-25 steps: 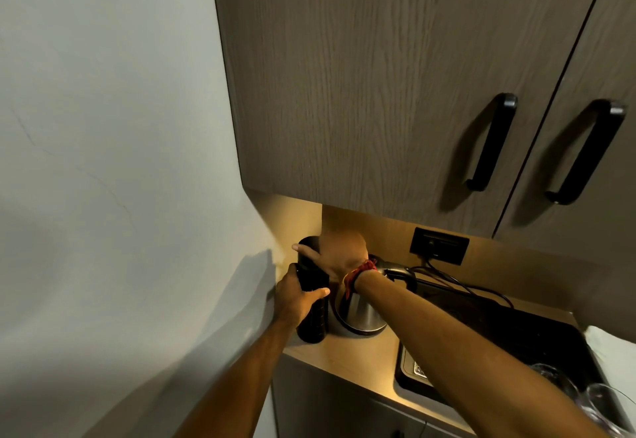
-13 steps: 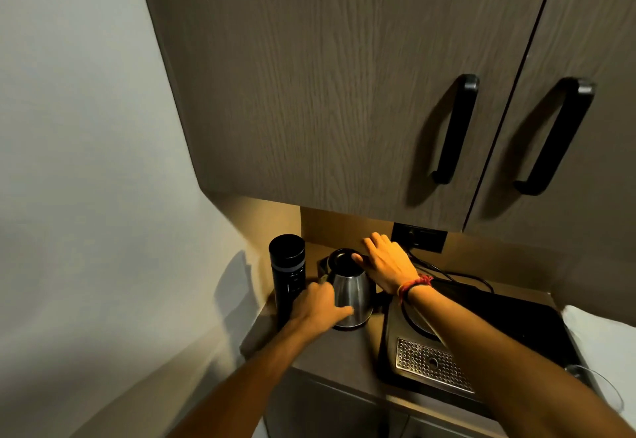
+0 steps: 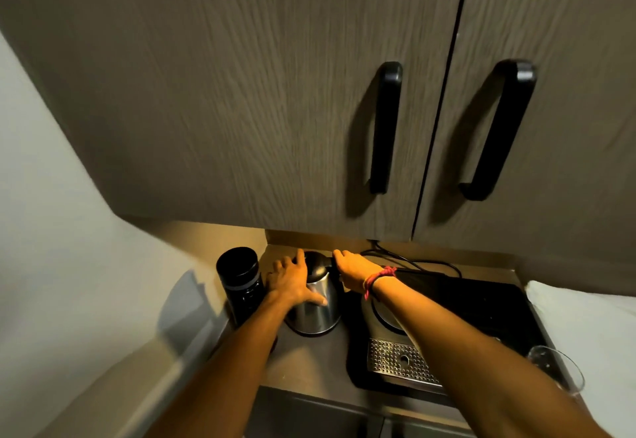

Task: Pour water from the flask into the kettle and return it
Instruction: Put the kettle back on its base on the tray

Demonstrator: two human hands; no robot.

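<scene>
A black flask (image 3: 241, 284) stands upright with its cap on at the left end of the counter, against the wall. Right beside it sits a steel kettle (image 3: 318, 307) with a black lid that looks shut. My left hand (image 3: 290, 281) is wrapped around the kettle's left side, fingers spread over the steel. My right hand (image 3: 354, 272), with a red thread on the wrist, rests on the kettle's handle at its right and seems to grip it. Neither hand touches the flask.
A black tray (image 3: 457, 307) with a round kettle base and a perforated drip grid (image 3: 401, 362) lies right of the kettle. A drinking glass (image 3: 557, 369) stands at the right edge. Black cables (image 3: 413, 260) run along the back wall. Cupboard doors (image 3: 275, 93) hang low overhead.
Both hands left the flask, which now stands alone at the left. They moved onto the kettle, my left on its body and my right on its handle; the lid now looks shut.
</scene>
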